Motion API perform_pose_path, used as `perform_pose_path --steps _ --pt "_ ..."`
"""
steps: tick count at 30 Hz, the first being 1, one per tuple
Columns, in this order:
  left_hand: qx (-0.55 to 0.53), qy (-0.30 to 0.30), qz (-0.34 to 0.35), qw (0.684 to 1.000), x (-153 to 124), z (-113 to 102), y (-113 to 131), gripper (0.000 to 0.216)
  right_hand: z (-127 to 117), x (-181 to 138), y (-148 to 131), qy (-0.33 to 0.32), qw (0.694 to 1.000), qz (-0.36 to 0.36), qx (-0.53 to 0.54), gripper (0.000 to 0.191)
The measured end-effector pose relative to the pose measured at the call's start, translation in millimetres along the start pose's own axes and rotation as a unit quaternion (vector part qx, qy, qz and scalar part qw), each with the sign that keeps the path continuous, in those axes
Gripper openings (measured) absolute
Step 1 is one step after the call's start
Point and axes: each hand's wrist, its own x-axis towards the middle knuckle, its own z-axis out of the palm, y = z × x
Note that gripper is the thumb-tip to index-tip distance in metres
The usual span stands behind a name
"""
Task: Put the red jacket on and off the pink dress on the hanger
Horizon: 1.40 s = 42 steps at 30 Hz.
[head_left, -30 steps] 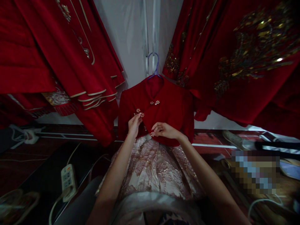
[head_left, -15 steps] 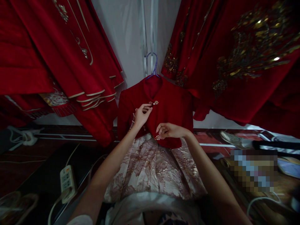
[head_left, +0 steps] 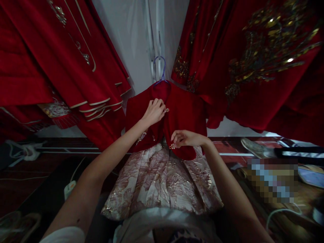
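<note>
A short red jacket (head_left: 187,111) with a stand collar hangs on a purple hanger (head_left: 163,72). Below the collar, my left hand (head_left: 155,110) has its fingers curled closed over the jacket's left front edge; the fingertips are partly hidden. Just right of those fingers shows a beaded upper fastener (head_left: 167,110). Lower down, my right hand (head_left: 186,137) pinches a small beaded fastener (head_left: 172,146) at the other front edge. The two fronts are apart below my left hand. Beaded strands (head_left: 141,136) hang on the left side. Under the jacket spreads a pale pink-and-gold brocade skirt (head_left: 162,179).
Red garments with pale trim (head_left: 76,67) hang at left, and gold-embroidered red ones (head_left: 273,87) at right. A power strip (head_left: 69,189) is partly behind my left arm. A shoe (head_left: 255,147) of another person and a phone (head_left: 311,176) are at right.
My left hand has turned palm-down and curled over the jacket's front edge, covering part of the upper fastener. The left front has shifted, and the fronts show a gap. My right hand keeps its pinch.
</note>
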Motion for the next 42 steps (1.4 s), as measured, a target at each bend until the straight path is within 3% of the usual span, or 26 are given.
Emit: perform_pose_path --steps 4,7,14,20,24,26,29,30,32,35,38,42 --pt "-0.057 -0.006 0.035 0.998 2.2 -1.0 -5.1 0.017 1.0 1.3 -1.2 0.003 1.000 -0.008 -0.007 0.032" --pt "-0.109 -0.008 0.027 0.994 2.7 1.0 -9.4 0.018 1.1 3.2 -3.4 0.042 0.998 -0.037 -0.025 0.029" --pt "-0.270 0.047 -0.079 0.959 -1.6 1.9 -10.8 0.005 -0.3 4.6 -10.2 0.124 0.987 -0.093 -0.052 0.024" --pt "-0.188 0.077 -0.032 0.979 -2.1 3.3 -6.9 0.013 3.9 7.0 -6.5 0.113 0.986 -0.104 -0.059 0.025" --pt "-0.130 0.077 -0.061 0.987 -0.9 10.2 -8.9 0.022 1.1 12.4 -12.5 0.183 0.973 -0.114 -0.085 0.028" --pt "-0.088 0.068 -0.096 0.989 -1.4 13.1 -9.5 0.027 -3.8 23.6 -21.9 0.270 0.949 -0.132 -0.094 0.031" --pt "-0.018 0.085 -0.148 0.985 -4.9 13.1 -5.8 0.037 -9.9 55.6 -41.4 0.426 0.881 -0.193 -0.074 0.036" --pt "0.005 0.099 -0.165 0.981 -6.7 11.7 -4.0 0.043 -10.7 69.0 -47.7 0.447 0.866 -0.218 -0.054 0.038" --pt "0.047 0.126 -0.198 0.971 -10.7 7.2 -2.5 0.054 -10.7 96.1 -57.1 0.413 0.875 -0.250 -0.026 0.044" --pt "0.090 0.143 -0.255 0.952 -15.5 -3.8 -14.5 0.065 -11.0 125.7 -59.9 0.425 0.877 -0.213 -0.075 0.066" --pt "0.098 0.089 -0.321 0.938 -15.4 -21.6 -46.3 0.067 -17.3 128.9 -55.0 0.512 0.825 -0.142 -0.193 0.087" --pt "0.114 -0.033 -0.383 0.916 -12.7 -54.9 -90.8 0.044 -33.5 95.2 -56.9 0.553 0.747 -0.148 -0.338 0.078"
